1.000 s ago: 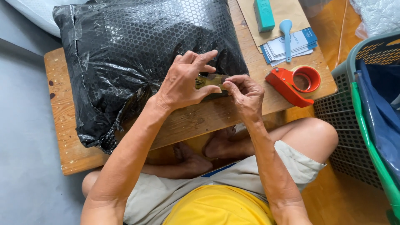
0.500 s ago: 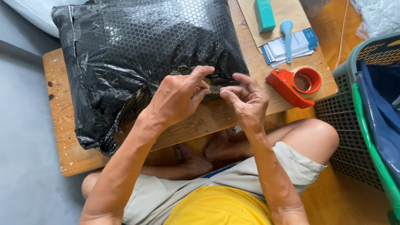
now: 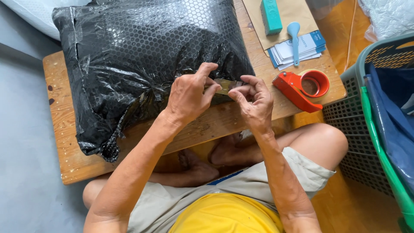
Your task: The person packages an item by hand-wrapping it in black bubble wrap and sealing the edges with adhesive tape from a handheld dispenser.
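A low wooden bench [image 3: 64,164] carries a big black bubble-wrapped parcel [image 3: 142,60]. At the parcel's near edge the left hand [image 3: 189,92] and the right hand [image 3: 254,101] each pinch a strip of clear tape [image 3: 226,85] between fingertips. A red tape dispenser [image 3: 302,88] lies just right of them.

Both bare forearms reach forward from the bottom of the view, converging toward the middle. The left hand [image 3: 188,96] lies palm down, wrist bent slightly, its fingers curled and the thumb and forefinger pinched together in a tight grip at the fingertips. The right hand [image 3: 255,102] sits just beside it, fingertips nearly meeting the left's, fingers bent inward and pinched likewise. Below, bare crossed legs and feet show between the arms.
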